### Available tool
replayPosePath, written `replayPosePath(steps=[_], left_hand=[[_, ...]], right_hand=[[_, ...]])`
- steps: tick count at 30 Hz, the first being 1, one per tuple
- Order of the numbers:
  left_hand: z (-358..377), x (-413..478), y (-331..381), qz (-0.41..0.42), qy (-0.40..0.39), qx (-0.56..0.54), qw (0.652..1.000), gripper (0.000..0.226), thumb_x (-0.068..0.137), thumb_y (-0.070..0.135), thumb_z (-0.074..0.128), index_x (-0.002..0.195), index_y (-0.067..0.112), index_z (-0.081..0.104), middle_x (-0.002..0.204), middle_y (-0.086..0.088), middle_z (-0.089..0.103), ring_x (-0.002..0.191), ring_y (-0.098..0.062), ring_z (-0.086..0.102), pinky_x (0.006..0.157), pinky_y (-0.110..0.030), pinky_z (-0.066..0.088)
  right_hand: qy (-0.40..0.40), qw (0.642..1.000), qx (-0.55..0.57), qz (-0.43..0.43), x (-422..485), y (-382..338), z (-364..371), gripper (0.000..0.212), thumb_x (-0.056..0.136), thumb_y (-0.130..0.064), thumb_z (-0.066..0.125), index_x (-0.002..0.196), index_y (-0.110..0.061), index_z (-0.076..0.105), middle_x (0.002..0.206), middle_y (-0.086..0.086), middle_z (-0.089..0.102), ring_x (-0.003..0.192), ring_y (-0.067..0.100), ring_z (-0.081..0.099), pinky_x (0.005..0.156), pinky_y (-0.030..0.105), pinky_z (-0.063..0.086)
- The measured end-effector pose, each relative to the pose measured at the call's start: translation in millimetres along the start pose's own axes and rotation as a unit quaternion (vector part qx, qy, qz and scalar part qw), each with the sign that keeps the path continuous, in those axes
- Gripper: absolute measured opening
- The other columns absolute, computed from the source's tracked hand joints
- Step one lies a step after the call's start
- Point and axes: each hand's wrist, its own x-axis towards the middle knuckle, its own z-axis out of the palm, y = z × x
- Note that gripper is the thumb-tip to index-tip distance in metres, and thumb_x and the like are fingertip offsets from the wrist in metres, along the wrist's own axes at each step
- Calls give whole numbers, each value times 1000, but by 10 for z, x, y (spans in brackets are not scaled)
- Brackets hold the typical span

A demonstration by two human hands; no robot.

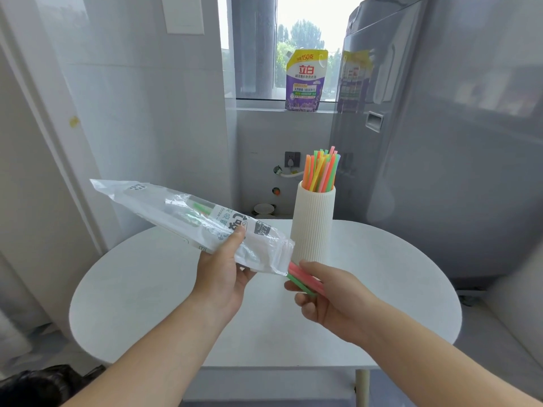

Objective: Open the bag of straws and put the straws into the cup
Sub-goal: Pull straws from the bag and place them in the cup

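My left hand [221, 274] grips a clear plastic straw bag [176, 212], held slanted above the round white table [152, 289], its open mouth pointing down to the right. A few pink and green straws [299, 277] stick out of that mouth, and my right hand [329, 298] pinches their ends. Further up inside the bag the straws show faintly. A tall ribbed white cup [313, 224] stands upright on the table just behind my right hand, holding several bright straws [321, 170] that fan out above its rim.
A grey washing machine [440, 142] stands close on the right behind the table. A purple and yellow detergent pouch [305, 80] sits on the window sill. A white wall and door frame run along the left.
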Motion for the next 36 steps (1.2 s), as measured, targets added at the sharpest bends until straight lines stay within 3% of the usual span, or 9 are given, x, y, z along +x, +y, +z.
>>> replayPosePath(steps=[7,12,17,24,31,36], left_hand=[[-38,5,54,5,-3,-11,1000,37,94,16,68,132,19,64,113,-4,75,97,-20,74,70,-36,62],[1,-25,35,-2,3,-30,1000,39,94,14,68,133,19,64,115,-3,76,95,-17,75,66,-33,61],[66,-77,-2,-33,11,-50,998,40,93,14,70,132,16,64,123,-8,74,106,-22,73,67,-34,62],[86,-149,-25,-43,-17,-50,998,37,95,18,67,132,14,64,117,-8,76,104,-23,74,74,-38,63],[90,-139,-14,-60,-22,-76,995,37,99,22,62,136,17,62,121,-9,75,107,-27,73,75,-39,63],[42,-81,9,-76,-6,-100,992,40,100,22,59,138,10,58,122,-13,74,107,-28,74,74,-39,64]], right_hand=[[30,993,84,-83,16,-161,-140,7,90,0,68,91,6,66,80,15,63,57,17,62,53,21,56],[49,971,201,-116,-53,-287,-119,7,89,-6,71,88,-2,65,73,8,70,59,12,64,55,19,57],[43,946,291,-135,-104,-376,55,15,85,-13,76,92,-6,65,74,4,62,65,10,56,51,15,52],[55,964,163,-203,17,-337,204,16,93,-14,68,109,-9,69,87,0,72,67,4,65,66,19,53],[97,955,146,-239,21,-462,118,11,93,-16,69,86,-7,69,70,-1,62,58,4,60,67,21,55],[130,949,39,-286,-81,-703,-99,17,91,-17,70,84,-2,70,69,4,59,57,8,60,63,21,56]])
